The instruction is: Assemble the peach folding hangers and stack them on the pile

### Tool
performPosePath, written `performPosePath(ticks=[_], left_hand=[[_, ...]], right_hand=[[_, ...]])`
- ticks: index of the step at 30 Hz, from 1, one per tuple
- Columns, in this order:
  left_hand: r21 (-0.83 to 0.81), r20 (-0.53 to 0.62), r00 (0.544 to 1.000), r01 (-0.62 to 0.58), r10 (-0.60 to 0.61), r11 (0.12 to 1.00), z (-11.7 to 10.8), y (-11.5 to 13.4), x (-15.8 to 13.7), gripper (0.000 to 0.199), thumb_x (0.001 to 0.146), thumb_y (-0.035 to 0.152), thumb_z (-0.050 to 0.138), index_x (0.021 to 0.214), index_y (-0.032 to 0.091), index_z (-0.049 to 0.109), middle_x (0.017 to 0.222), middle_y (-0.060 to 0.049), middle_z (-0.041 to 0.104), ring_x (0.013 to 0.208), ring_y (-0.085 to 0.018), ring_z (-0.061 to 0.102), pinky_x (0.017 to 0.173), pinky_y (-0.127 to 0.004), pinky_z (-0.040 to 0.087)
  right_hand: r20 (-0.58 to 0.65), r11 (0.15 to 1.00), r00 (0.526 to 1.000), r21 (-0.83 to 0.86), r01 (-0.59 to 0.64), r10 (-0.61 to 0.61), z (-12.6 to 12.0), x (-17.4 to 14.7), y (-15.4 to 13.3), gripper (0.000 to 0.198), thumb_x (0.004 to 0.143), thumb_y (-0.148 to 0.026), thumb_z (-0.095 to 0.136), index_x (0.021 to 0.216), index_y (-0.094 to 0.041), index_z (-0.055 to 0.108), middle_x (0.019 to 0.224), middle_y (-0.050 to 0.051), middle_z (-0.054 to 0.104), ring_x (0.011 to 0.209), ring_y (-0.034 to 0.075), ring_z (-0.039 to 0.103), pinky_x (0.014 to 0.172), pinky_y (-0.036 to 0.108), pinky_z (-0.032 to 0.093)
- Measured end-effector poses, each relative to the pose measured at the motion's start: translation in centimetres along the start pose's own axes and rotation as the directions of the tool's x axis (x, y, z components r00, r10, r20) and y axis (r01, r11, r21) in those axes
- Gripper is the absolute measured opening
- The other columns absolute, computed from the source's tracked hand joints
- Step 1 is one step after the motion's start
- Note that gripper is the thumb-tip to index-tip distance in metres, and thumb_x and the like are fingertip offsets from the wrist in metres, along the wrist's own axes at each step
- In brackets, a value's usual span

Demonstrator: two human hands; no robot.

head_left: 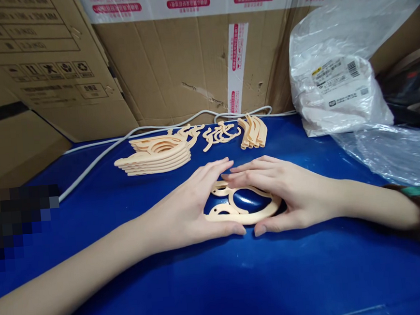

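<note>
On the blue tabletop [223,282], before the cream stack [155,162], with cream looped parts [251,218] held flat between cupped left hand [191,202] and right hand [287,192]; may skew or spring up if squeezed unevenly; may knock the stack if pushed forward.

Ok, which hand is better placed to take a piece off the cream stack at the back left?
Probably the left hand: the cream stack lies beyond it, on the same side. The right hand is farther across. Both are cupped around the cream frame, so either would have to let go first.
</note>
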State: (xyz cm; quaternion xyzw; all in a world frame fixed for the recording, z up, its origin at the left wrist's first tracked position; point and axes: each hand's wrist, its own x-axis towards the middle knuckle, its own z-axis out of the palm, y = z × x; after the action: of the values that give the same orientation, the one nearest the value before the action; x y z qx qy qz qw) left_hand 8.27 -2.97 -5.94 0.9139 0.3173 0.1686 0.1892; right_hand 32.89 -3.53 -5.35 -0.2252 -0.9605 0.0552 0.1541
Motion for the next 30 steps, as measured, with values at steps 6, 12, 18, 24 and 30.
performPosePath(ticks=[6, 12, 18, 24, 30], left_hand=[[0.023, -0.002, 0.999, 0.032, -0.032, 0.999, 0.1, 0.2, 0.2, 0.104, 0.072, 0.068, 0.068, 0.149, 0.014, 0.024, 0.152, -0.016, 0.037, 0.137, -0.029, 0.041, 0.112, -0.041, 0.04], [0.101, -0.006, 1.0, -0.025, 0.025, 0.995, -0.2, 0.6, -0.1, 0.078, 0.084, 0.055, 0.064, 0.145, 0.019, 0.032, 0.143, -0.011, 0.049, 0.128, -0.025, 0.049, 0.106, -0.04, 0.044], [0.168, -0.077, 0.996, -0.034, 0.048, 0.985, -0.3, 1.1, -0.1, 0.076, 0.082, 0.044, 0.065, 0.144, 0.015, 0.032, 0.135, -0.012, 0.053, 0.12, -0.025, 0.052, 0.103, -0.04, 0.045], [0.279, -0.21, 0.968, -0.077, 0.139, 0.957, -0.6, 1.2, -0.1, 0.069, 0.082, 0.035, 0.063, 0.141, 0.016, 0.033, 0.132, -0.011, 0.056, 0.118, -0.025, 0.053, 0.103, -0.039, 0.044], [0.32, -0.253, 0.957, -0.059, 0.145, 0.946, -3.2, 1.5, 0.3, 0.07, 0.082, 0.036, 0.063, 0.142, 0.013, 0.033, 0.138, -0.012, 0.052, 0.128, -0.025, 0.047, 0.111, -0.041, 0.038]], right_hand=[[-0.098, 0.998, 0.994, -0.026, -0.051, 0.048, 0.2, 0.1, 0.3, 0.07, 0.077, -0.063, 0.067, 0.124, -0.013, 0.054, 0.122, 0.016, 0.059, 0.108, 0.028, 0.056, 0.09, 0.039, 0.043], [-0.181, 0.995, 0.979, 0.047, -0.09, 0.097, -0.1, 0.2, 0.4, 0.065, 0.08, -0.066, 0.061, 0.119, -0.014, 0.055, 0.114, 0.012, 0.062, 0.104, 0.026, 0.056, 0.089, 0.037, 0.042], [-0.254, 0.9, 0.882, 0.3, -0.318, 0.396, -0.5, 0.0, 0.4, 0.039, 0.093, -0.052, 0.051, 0.113, -0.019, 0.054, 0.092, 0.003, 0.065, 0.082, 0.016, 0.059, 0.073, 0.029, 0.044], [0.006, 0.607, 0.759, 0.596, -0.526, 0.651, -0.8, 0.5, -0.2, 0.042, 0.089, -0.062, 0.05, 0.092, -0.021, 0.055, 0.059, -0.006, 0.046, 0.053, 0.01, 0.04, 0.049, 0.025, 0.028], [0.012, 0.536, 0.745, 0.686, -0.492, 0.668, -1.2, 0.6, 0.0, 0.04, 0.093, -0.059, 0.046, 0.084, -0.02, 0.051, 0.06, -0.006, 0.043, 0.055, 0.009, 0.037, 0.051, 0.025, 0.028]])
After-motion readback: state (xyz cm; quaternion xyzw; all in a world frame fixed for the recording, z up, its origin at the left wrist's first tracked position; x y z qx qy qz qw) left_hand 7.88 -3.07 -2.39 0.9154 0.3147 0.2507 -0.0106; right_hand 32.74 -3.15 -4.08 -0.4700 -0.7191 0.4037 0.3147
